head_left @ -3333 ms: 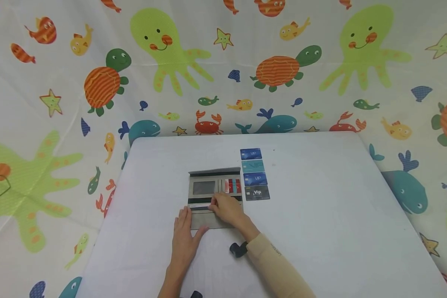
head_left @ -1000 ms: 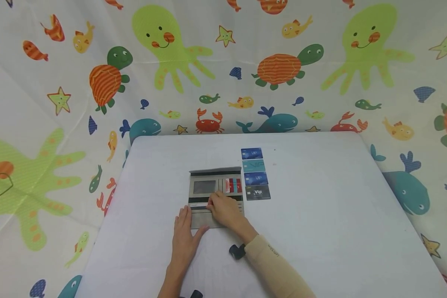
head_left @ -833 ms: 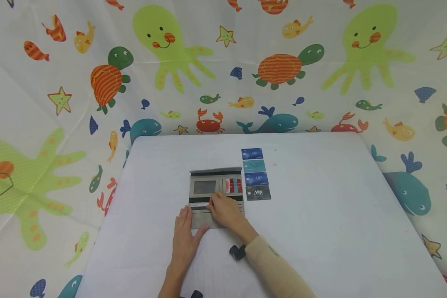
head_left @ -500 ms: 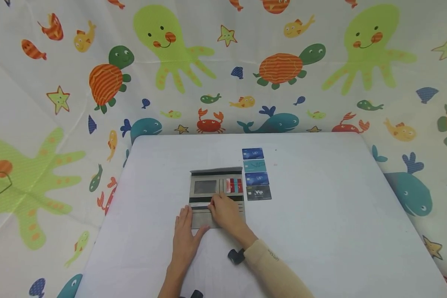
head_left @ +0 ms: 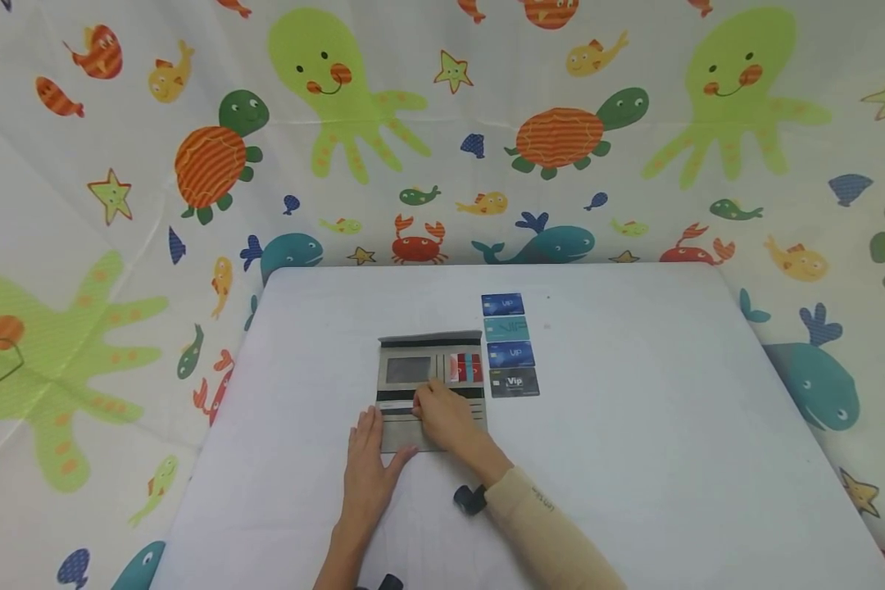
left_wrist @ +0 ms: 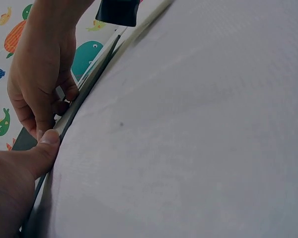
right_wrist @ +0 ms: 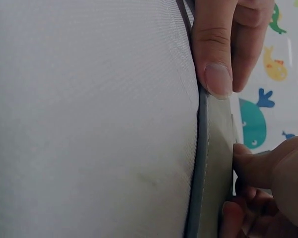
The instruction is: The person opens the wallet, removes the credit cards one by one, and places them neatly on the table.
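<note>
An opened grey wallet (head_left: 401, 434) lies on the white-covered table, with a clear window and card slots. My left hand (head_left: 365, 467) rests along its left edge, fingers straight and thumb on the lower edge; the left wrist view shows that thumb (left_wrist: 48, 139) pressing the rim. Over the wallet's middle, my right hand (head_left: 446, 414) has curled fingers and pinches the right end of a pale card (head_left: 396, 405) lying across a slot. How deep that card sits is hidden. In the right wrist view the right hand (right_wrist: 268, 183) is beside the wallet edge (right_wrist: 216, 148).
Right of the wallet, several VIP cards lie in a column: a blue card (head_left: 502, 305), a teal card (head_left: 506, 329), another blue card (head_left: 510, 355) and a black card (head_left: 515, 382). Red cards (head_left: 465, 368) fill an upper slot. A sea-animal patterned cloth (head_left: 442, 131) hangs behind.
Both hands keep nearly the same places on the wallet, the right fingers shifting only very slightly over the slot. The whole head view has drifted a little; the loose cards lie unmoved.
</note>
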The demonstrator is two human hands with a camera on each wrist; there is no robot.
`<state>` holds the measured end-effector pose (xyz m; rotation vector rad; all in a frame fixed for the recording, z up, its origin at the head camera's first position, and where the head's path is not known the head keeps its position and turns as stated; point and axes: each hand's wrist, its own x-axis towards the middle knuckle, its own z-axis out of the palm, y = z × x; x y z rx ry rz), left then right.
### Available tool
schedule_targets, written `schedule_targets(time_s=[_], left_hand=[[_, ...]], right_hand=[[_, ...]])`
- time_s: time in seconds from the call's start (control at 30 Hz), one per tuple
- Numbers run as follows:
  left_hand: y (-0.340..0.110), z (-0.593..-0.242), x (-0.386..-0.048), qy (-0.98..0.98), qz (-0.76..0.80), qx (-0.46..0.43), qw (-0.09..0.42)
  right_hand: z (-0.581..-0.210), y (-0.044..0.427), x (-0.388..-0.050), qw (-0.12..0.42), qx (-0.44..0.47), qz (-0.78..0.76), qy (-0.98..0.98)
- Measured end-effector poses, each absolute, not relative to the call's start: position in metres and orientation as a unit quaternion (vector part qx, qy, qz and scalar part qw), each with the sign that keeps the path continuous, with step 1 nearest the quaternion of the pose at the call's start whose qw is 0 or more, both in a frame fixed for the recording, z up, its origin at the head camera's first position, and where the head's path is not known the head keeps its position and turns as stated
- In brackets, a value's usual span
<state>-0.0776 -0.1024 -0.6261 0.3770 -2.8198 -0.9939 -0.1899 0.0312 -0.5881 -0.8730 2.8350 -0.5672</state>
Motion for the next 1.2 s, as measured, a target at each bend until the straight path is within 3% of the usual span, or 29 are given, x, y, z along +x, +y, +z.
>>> schedule_targets(time_s=[0.8, 1.2], left_hand=[[-0.0998, -0.6203, -0.0768, -0.933, -0.329, 0.123, 0.073], [-0.1015, -0.6222, -0.0780, -0.934, -0.328, 0.125, 0.064]], right_hand=[[-0.5803, 0.0292, -0.1840, 0.025, -0.226, -0.219, 0.949], [-0.5829, 0.0339, -0.1893, 0.062, -0.220, -0.333, 0.915]])
